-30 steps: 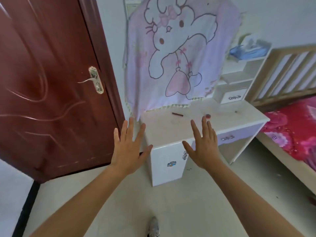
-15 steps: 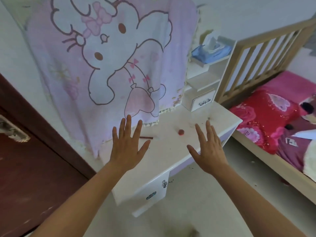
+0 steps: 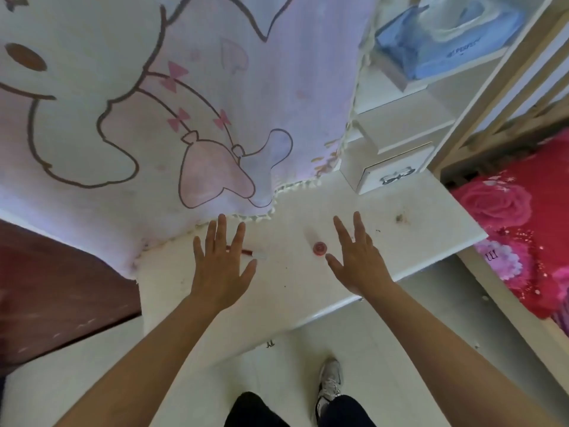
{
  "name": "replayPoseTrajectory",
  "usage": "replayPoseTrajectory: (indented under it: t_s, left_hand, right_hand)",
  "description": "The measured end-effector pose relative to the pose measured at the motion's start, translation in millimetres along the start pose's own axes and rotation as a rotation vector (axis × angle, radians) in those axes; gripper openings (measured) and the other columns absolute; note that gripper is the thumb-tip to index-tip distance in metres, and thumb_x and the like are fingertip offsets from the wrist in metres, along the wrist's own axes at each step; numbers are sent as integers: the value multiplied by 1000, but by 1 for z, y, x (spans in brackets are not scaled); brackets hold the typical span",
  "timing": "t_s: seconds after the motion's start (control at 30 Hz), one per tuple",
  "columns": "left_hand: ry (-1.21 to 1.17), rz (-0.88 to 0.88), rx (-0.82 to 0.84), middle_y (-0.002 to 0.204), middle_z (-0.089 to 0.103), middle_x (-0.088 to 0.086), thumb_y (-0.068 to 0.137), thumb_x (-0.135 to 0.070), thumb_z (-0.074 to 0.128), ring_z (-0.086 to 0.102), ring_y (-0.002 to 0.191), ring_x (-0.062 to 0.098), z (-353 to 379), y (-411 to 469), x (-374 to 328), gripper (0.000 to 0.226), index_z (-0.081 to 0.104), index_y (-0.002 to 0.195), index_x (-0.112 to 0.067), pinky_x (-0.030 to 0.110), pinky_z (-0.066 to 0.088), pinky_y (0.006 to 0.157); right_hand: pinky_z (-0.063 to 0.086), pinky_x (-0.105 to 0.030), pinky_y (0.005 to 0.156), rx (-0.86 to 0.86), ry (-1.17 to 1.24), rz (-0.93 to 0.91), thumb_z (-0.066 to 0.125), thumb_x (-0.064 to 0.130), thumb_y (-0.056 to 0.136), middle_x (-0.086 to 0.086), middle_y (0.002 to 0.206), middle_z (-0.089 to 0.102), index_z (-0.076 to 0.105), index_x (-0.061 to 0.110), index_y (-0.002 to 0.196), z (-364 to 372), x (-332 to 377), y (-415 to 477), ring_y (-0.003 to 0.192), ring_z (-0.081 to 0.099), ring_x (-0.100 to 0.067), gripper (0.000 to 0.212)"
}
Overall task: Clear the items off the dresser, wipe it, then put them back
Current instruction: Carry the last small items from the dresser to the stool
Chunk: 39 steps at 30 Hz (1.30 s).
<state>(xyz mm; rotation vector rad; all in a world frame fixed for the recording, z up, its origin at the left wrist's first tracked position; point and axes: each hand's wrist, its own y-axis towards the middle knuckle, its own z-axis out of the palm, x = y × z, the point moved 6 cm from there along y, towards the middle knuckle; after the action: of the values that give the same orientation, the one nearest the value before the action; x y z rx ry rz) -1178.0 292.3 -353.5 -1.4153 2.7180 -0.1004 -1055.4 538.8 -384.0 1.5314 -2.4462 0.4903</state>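
White dresser top (image 3: 354, 291) fills the middle of the view, pushed against a wall where a pale pink cloth printed with a cartoon rabbit (image 3: 184, 103) hangs, its fringed hem resting on the back edge of the surface. 2 bare hands reach out over the top, palms down.

The left hand (image 3: 221, 269) is over the left part, fingers straight and spread wide, holding nothing; whether it touches the surface cannot be told. A thin dark-red stick (image 3: 247, 250) lies flat under its index finger, with the right end showing between that finger and the thumb.

The right hand (image 3: 358, 263) is also splayed wide and holds nothing. A small red round cap (image 3: 320, 248) sits on the surface just left of this hand, in the gap between its index finger and thumb, close to the thumb tip but apart from it. 1 brown smudge (image 3: 400, 218) marks the top further right.

At the back right corner stands a white shelf unit with a small drawer bearing a bow-shaped handle (image 3: 397, 177), and a blue tissue pack (image 3: 443, 53) sits on an upper shelf. Red floral bedding (image 3: 520, 229) and a wooden bed frame (image 3: 505, 97) are to the right, a dark brown door (image 3: 55, 288) to the left, and a grey shoe (image 3: 330, 383) stands on the pale floor below.
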Motion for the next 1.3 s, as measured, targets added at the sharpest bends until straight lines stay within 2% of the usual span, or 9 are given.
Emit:
replayPoseTrajectory:
  t_s: [0.2,0.37,0.47,0.53,0.67,0.77,0.9,1.07,1.3]
  left_hand:
    - [53,29,117,160,-9,18,94,-37,45,-9,148,36,62,32,-1,74,8,155,-23,63,2,115]
    - [136,143,239,161,8,16,93,-21,45,7,148,33,121,56,-1,68,14,154,-21,64,5,112]
    - [114,193,239,135,51,11,88,-12,55,43,129,30,143,60,1,56,45,142,-21,60,21,110]
    - [66,224,184,109,61,9,82,-5,63,56,104,32,144,58,1,47,61,127,-19,53,38,100]
    - [5,296,77,85,60,15,62,10,75,58,72,34,129,55,3,52,70,110,-9,44,51,66]
    - [10,284,44,84,59,14,57,11,76,56,68,32,115,52,7,56,70,109,-9,37,47,55]
    - [-8,221,-43,83,57,13,57,12,72,54,66,31,87,49,20,57,69,111,-8,37,43,52]
    - [14,147,-179,83,56,11,59,13,69,51,66,29,19,34,40,56,68,111,-9,36,42,53]
    - [25,-96,-459,85,57,14,60,20,62,52,69,31,-98,-33,71,55,68,109,-5,39,45,56]
  right_hand:
    - [27,-48,115,67,-91,-17,45,42,99,-18,162,-8,0,28,157,61,-8,30,149,5,-40,74]
    - [19,-50,118,191,-159,-2,39,22,103,-18,163,-9,1,24,156,123,-8,28,149,3,-41,66]
    - [30,-50,114,188,-181,9,55,12,97,-19,162,10,33,18,151,138,-6,25,145,24,-40,59]
    - [47,-47,97,100,-149,18,69,8,87,-18,150,38,58,15,130,133,-3,25,125,50,-38,46]
    - [51,-35,65,41,-152,15,69,13,89,-12,117,55,63,13,108,118,5,38,86,60,-29,21]
    - [51,-33,66,126,-115,20,61,17,94,-4,122,49,54,16,109,120,9,48,92,56,-25,17]
    - [52,-32,64,143,-142,-34,47,24,102,2,109,48,49,18,110,112,29,53,84,51,-18,10]
    - [50,-32,58,-36,-49,-113,49,25,98,1,103,52,52,19,105,49,73,55,78,53,-19,9]
    - [51,-33,58,-245,-14,-474,58,26,95,-7,107,58,50,10,136,-44,168,36,86,61,-25,45]
